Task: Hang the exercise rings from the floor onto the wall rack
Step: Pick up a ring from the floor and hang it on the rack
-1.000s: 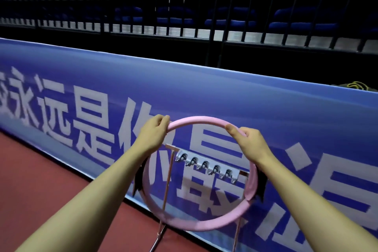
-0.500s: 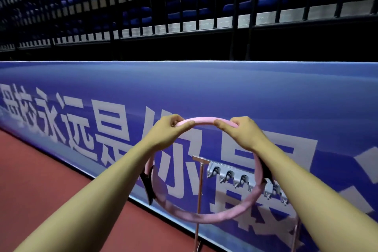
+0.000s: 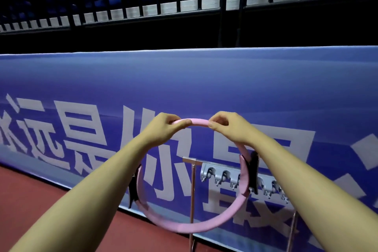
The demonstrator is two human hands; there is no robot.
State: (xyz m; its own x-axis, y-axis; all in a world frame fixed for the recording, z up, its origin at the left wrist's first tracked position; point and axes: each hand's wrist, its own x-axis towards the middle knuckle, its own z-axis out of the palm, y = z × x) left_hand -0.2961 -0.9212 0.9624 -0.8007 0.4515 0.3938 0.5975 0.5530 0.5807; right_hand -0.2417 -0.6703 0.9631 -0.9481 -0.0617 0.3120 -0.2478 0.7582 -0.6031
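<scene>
Head view:
Ring (image 3: 190,226): pink hoop, upright, held in the air before the blue banner (image 3: 204,80); black pads on its left and right sides.
Ring place: its right side overlapped the rack (image 3: 223,176); contact could not be told.
Rack: grey bar of hooks on thin metal posts, near the banner, over red floor (image 3: 41,206); nothing hung on the visible hooks.
Left hand (image 3: 163,129): fingers curled over the ring's top, thumb pinching beneath.
Right hand (image 3: 227,127): fingers curled, pinching the top just right of the left hand.
</scene>
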